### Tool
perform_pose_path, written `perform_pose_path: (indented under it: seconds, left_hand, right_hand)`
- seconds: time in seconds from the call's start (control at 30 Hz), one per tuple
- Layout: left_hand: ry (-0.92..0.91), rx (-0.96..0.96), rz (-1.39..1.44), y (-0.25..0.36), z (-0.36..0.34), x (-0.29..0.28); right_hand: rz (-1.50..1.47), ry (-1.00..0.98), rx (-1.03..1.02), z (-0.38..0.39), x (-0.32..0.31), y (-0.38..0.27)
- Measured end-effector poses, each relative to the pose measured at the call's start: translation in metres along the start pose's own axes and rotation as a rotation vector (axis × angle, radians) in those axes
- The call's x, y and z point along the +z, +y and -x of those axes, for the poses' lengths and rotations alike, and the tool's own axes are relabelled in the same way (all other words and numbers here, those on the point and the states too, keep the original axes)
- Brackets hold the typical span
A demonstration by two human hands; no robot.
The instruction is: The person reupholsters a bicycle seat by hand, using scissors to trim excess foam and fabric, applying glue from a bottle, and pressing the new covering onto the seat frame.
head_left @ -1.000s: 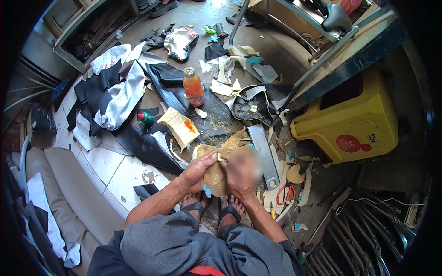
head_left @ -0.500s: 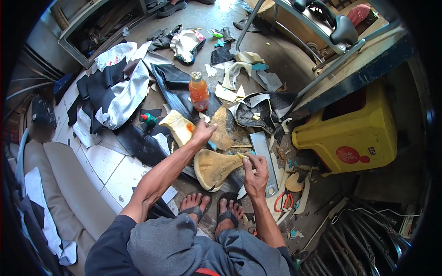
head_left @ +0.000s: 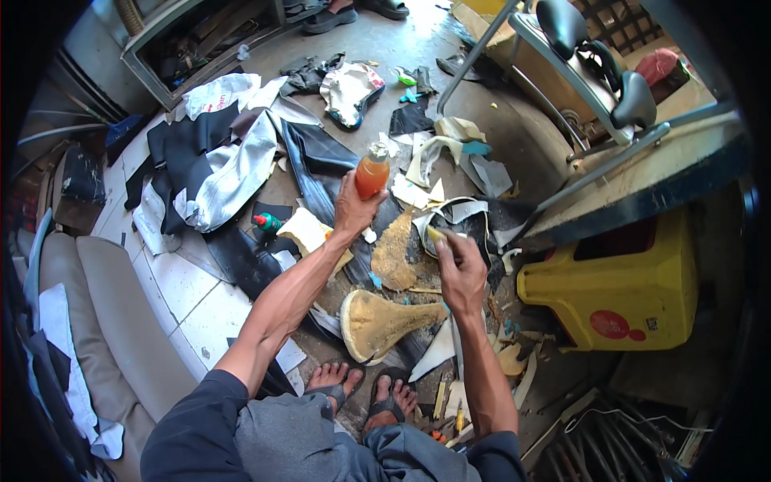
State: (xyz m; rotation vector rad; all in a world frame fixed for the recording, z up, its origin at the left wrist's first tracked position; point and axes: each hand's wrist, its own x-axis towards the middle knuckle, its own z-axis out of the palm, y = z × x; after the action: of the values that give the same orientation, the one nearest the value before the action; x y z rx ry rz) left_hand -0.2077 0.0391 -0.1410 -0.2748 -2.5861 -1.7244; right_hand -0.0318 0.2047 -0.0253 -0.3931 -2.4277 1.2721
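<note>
My left hand [head_left: 355, 207] is closed round a bottle [head_left: 372, 177] of orange liquid. My right hand [head_left: 463, 267] pinches a small yellowish piece [head_left: 435, 235], just in front of a black saddle shell [head_left: 474, 210]. Between my arms a tan saddle-shaped foam pad [head_left: 373, 325] lies by my sandalled feet, with a rough tan foam piece [head_left: 393, 257] beyond it. A pale yellow foam scrap [head_left: 309, 234] and a small green bottle with a red cap [head_left: 268, 222] lie left of my left hand.
Black and white material scraps [head_left: 209, 169] cover the left floor. A padded grey seat [head_left: 128, 313] lies at left. A yellow plastic stool [head_left: 614, 293], metal tubes [head_left: 602, 446] and a bench with saddles [head_left: 558, 24] crowd the right. Someone's feet [head_left: 337, 18] are at the back.
Both hands have left the foam pad and moved forward. The left has taken hold of the orange bottle; the right has risen with the small piece. The rough piece now lies separately beyond the pad.
</note>
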Motion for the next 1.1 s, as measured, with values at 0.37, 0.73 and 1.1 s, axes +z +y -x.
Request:
perform_pose_path:
  seconds: [0.37,0.73,1.1]
  left_hand:
    - [0.256,0.198,-0.015,-0.010,0.002,0.012]
    - [0.254,0.171,0.021,-0.012,0.004,0.013]
    - [0.193,0.118,0.029,-0.007,0.000,0.003]
  right_hand:
    - [0.075,-0.104,-0.366,-0.119,0.059,-0.042]
    - [0.248,-0.099,-0.483,-0.132,0.073,-0.034]
    - [-0.225,-0.226,0.110,-0.071,0.066,0.024]
